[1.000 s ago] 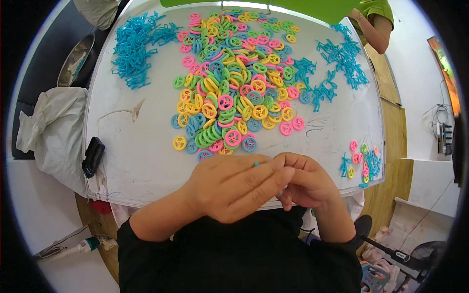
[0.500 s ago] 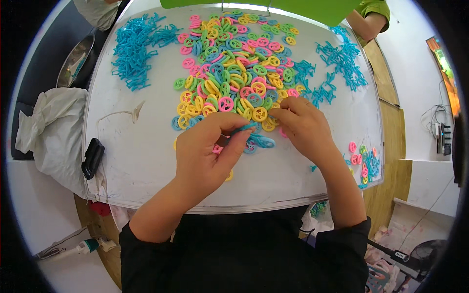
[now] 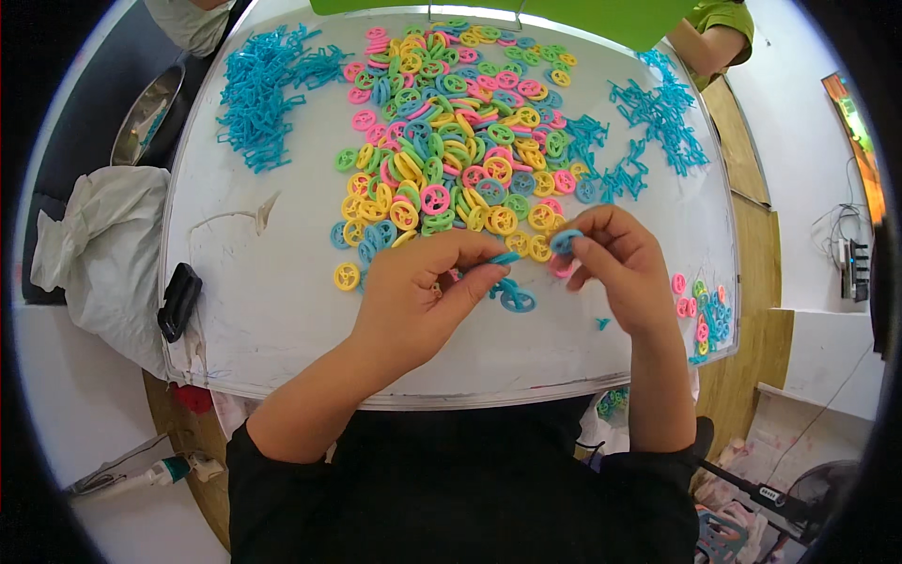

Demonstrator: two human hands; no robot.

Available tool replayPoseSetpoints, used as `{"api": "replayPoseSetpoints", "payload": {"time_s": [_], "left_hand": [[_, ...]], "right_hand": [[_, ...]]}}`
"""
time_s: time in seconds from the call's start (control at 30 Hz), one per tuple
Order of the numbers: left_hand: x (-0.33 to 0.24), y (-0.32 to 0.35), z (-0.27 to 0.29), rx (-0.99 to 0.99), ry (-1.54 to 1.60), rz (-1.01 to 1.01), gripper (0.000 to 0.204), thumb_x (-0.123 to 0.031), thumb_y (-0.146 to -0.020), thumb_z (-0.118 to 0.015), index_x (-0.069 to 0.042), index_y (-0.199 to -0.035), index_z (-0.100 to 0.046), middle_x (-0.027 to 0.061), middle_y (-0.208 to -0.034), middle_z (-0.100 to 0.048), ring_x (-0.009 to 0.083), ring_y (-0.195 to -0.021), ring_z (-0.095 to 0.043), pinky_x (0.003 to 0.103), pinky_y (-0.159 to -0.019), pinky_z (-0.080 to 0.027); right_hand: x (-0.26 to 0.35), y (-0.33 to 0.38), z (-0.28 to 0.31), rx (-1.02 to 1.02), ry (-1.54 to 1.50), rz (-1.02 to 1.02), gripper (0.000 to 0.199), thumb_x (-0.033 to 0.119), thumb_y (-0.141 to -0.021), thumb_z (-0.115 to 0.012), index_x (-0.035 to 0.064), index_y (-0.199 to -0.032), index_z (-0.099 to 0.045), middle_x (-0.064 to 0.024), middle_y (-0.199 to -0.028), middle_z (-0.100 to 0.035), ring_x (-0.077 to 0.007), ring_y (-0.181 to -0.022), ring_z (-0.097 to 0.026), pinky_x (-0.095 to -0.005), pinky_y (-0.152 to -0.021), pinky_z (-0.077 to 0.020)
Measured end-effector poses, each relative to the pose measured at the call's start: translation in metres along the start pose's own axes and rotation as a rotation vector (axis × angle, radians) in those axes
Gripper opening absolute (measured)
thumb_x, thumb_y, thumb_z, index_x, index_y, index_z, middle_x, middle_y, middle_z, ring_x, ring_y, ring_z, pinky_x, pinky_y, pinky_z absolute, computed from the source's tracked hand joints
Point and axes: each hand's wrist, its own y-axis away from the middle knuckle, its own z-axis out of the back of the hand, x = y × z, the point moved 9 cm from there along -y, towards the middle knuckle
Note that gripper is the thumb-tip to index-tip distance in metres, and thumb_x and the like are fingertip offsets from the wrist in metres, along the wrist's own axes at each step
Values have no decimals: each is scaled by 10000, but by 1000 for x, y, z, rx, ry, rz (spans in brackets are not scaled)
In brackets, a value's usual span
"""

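My left hand (image 3: 413,287) is closed, pinching a small blue plastic piece (image 3: 505,258) between thumb and forefinger. Just below its fingertips a blue wheel (image 3: 519,301) joins a blue plastic stem; whether it hangs from the pinched piece or lies on the table I cannot tell. A single blue spoked wheel (image 3: 565,242) is gripped in my right hand (image 3: 615,263), its thumb and forefinger on the rim, a short gap from the left fingertips. Beyond both hands spreads a heap of yellow, green, pink and blue wheels (image 3: 451,141).
Blue plastic frame pieces lie in a pile (image 3: 258,103) at far left and another (image 3: 662,117) at far right. Wheels and blue parts (image 3: 703,315) sit by the right edge. A black case (image 3: 178,303) rests at the left edge. Another person's arm (image 3: 709,47) shows at the far right.
My right hand has come back from the heap with a blue wheel, tilting upward. My left hand has shifted slightly right, still pinching the blue piece.
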Motion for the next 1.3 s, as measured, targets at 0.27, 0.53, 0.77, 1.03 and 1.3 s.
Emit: {"api": "replayPoseSetpoints", "payload": {"time_s": [0.27,0.53,0.77,1.03,1.3], "left_hand": [[8,3,-14,143,1,153,170,-26,-925,-659,9,-1091,-673,51,-989,-695,103,-882,-652,251,-748,-514],[4,4,-13,102,-97,134,162,-45,-881,-711,-45,-1043,-709,29,-904,-693,81,-792,-619,242,-667,-473],[-34,5,-23,53,-478,-386,214,-43,-770,-777,-78,-970,-710,81,-850,-685,254,-743,-626,355,-670,-475],[-35,6,-14,4,-404,-345,201,-34,-780,-768,-67,-960,-684,65,-872,-684,245,-821,-637,354,-738,-476],[-26,7,-10,42,-207,-142,170,-6,-816,-760,-35,-970,-694,85,-918,-701,196,-869,-679,302,-777,-518]], "right_hand": [[-2,18,-36,91,-300,-35,169,14,-910,-647,-30,-1073,-651,-98,-936,-694,-152,-818,-683,-277,-720,-567],[-4,14,-49,68,-366,12,126,87,-915,-688,3,-991,-633,-104,-1008,-691,-141,-929,-641,-278,-823,-508],[-24,18,-51,-50,-566,-35,125,102,-944,-656,19,-1011,-592,-103,-1008,-690,-141,-911,-649,-282,-825,-513],[3,29,-46,-139,-208,172,228,83,-959,-628,-17,-1161,-596,-62,-969,-648,-111,-820,-615,-252,-739,-514],[19,49,-52,-86,42,376,424,5,-882,-696,-20,-1293,-595,-69,-1014,-660,-107,-851,-616,-234,-724,-504]]}}
